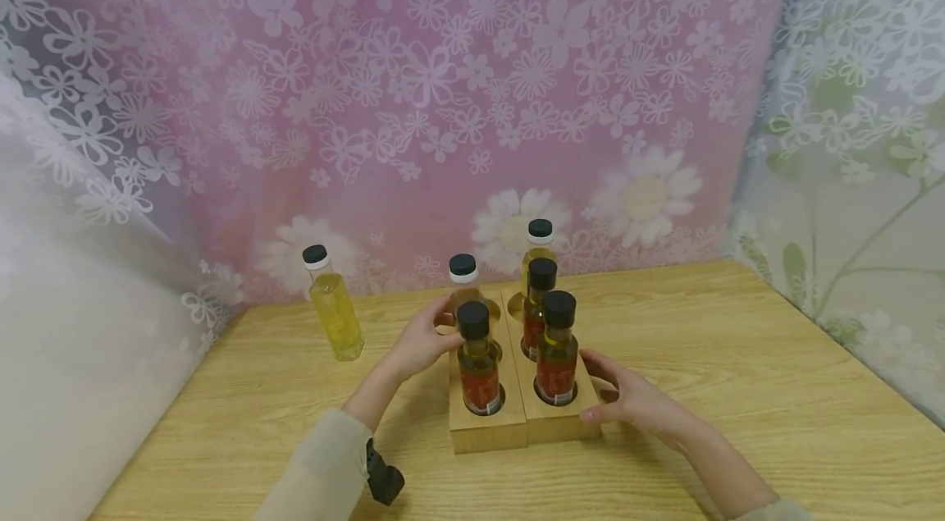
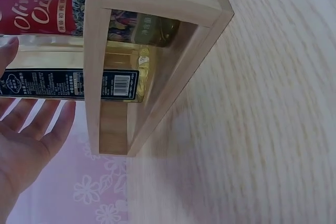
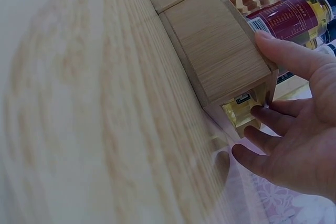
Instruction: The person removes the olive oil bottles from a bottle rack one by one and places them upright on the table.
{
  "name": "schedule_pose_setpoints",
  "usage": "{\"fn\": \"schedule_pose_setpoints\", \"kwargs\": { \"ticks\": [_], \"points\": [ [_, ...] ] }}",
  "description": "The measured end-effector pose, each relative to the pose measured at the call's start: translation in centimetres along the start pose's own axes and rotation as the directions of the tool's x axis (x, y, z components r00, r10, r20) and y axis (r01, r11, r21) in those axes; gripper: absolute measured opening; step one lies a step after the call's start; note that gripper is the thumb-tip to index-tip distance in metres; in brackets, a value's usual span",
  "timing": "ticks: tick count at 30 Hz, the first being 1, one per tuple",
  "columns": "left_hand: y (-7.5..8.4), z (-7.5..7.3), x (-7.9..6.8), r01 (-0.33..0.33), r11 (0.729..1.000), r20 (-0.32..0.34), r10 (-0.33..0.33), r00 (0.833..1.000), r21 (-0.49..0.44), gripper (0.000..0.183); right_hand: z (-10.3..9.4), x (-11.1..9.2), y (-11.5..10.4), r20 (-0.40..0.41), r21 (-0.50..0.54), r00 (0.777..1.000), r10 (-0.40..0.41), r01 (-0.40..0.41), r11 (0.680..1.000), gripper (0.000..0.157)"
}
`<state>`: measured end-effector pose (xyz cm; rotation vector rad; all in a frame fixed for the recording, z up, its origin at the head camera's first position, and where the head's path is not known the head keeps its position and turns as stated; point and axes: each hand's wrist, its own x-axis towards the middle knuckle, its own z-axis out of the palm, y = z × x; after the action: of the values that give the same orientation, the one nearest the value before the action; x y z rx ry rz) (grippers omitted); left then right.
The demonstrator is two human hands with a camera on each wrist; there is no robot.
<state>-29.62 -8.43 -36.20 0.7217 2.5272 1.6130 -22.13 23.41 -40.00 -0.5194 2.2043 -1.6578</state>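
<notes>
My left hand (image 1: 426, 340) holds a clear bottle of pale yellow oil (image 1: 463, 273), black-capped, seated in the left wooden bottle rack (image 1: 489, 437). In the left wrist view its thumb (image 2: 7, 53) is on one side of the bottle and the fingers on the other. At the right wooden bottle rack (image 1: 564, 428), my right hand (image 1: 642, 404) grips the near corner, thumb on the front edge and fingertips by the open end. Red-labelled olive oil bottles (image 1: 481, 381) stand upright in both racks, partly hiding the held bottle.
Another yellow oil bottle (image 1: 337, 317) stands alone on the table (image 1: 295, 414), left of the racks. One more yellow bottle (image 1: 540, 235) is at the right rack's back. A floral curtain (image 1: 443, 94) hangs close behind the table.
</notes>
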Motion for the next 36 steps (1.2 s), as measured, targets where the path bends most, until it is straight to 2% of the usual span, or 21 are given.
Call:
{"fn": "schedule_pose_setpoints", "kwargs": {
  "ticks": [4, 8, 15, 21, 25, 31, 36],
  "points": [
    [0.3, -0.3, 0.0, 0.011, 0.999, -0.04, -0.013, 0.999, -0.035, 0.056, 0.0, 0.0, 0.0, -0.004, 0.0, 1.0, 0.006, -0.006, 1.0, 0.094],
    [1.0, -0.8, 0.1, 0.012, 1.0, -0.088, -0.014, 0.996, -0.025, 0.058, 0.0, 0.1, -0.2, -0.006, -0.006, 1.0, -0.001, 0.001, 1.0, 0.094],
    [2.5, -2.0, -0.2, 0.03, 0.999, -0.11, -0.032, 0.993, -0.023, 0.059, -0.1, 0.1, -0.3, -0.008, -0.01, 1.0, -0.004, 0.004, 1.0, 0.094],
    [3.4, -3.4, -0.6, 0.003, 1.0, -0.144, -0.003, 0.99, -0.003, 0.06, -0.2, 0.0, -0.2, -0.009, -0.006, 1.0, -0.008, 0.008, 1.0, 0.093],
    [3.3, -4.3, -1.1, -0.008, 1.0, -0.162, 0.012, 0.987, 0.026, 0.06, -0.2, -0.1, -0.2, -0.008, 0.0, 1.0, 0.0, 0.0, 1.0, 0.093],
    [2.5, -6.0, -2.6, 0.051, 0.994, -0.21, -0.029, 0.977, 0.1, 0.07, 0.0, 0.0, -0.2, -0.006, 0.01, 1.0, 0.01, -0.01, 1.0, 0.094],
    [1.5, -7.5, -3.9, 0.088, 0.991, -0.236, -0.062, 0.97, 0.103, 0.067, 0.1, 0.0, -0.1, -0.009, 0.017, 1.0, 0.009, -0.009, 1.0, 0.094]
  ]
}}
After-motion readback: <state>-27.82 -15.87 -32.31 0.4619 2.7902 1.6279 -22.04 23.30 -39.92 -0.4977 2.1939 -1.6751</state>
